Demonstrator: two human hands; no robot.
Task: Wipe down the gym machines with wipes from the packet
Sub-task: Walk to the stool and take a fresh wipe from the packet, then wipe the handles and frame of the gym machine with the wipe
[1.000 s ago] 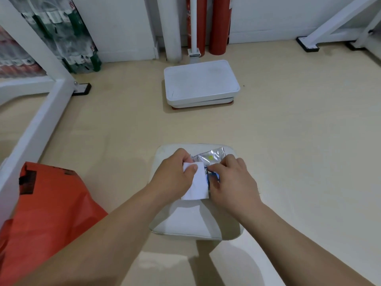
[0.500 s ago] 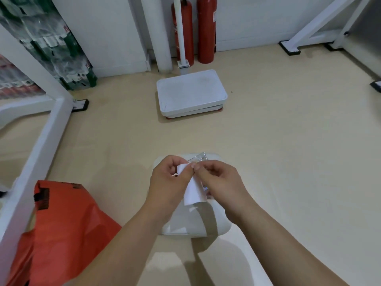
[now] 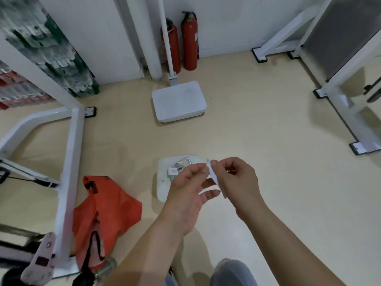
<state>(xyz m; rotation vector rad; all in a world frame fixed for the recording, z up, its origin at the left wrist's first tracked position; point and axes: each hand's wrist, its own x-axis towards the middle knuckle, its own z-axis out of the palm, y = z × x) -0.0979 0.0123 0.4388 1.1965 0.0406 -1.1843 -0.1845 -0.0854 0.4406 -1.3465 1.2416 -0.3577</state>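
The left hand [image 3: 186, 190] covers the near part of the white pad [image 3: 162, 182] and part of the shiny wipe packet [image 3: 182, 165], so the packet's words are too small to read. The white wipe [image 3: 214, 178] is partly hidden behind the right hand [image 3: 237, 178]. The stacked bottles [image 3: 51, 54] on the left are blurry, and the orange bag [image 3: 107, 211] has its bottom hidden behind the white machine frame [image 3: 69, 172].

There's just the one view here, the wide-angle cam on your head, so nothing to overlap with. It looks forward and steeply down over your forearms, with your left hand [image 3: 186, 189] and right hand [image 3: 237, 180] close in, low and near centre. Your knee [image 3: 233, 273] pokes in at the bottom edge. The floor [image 3: 268, 124] fills most of it, running out to the wall [image 3: 226, 21] along the top edge. Straight lines bow toward the sides, typical fisheye stretch.
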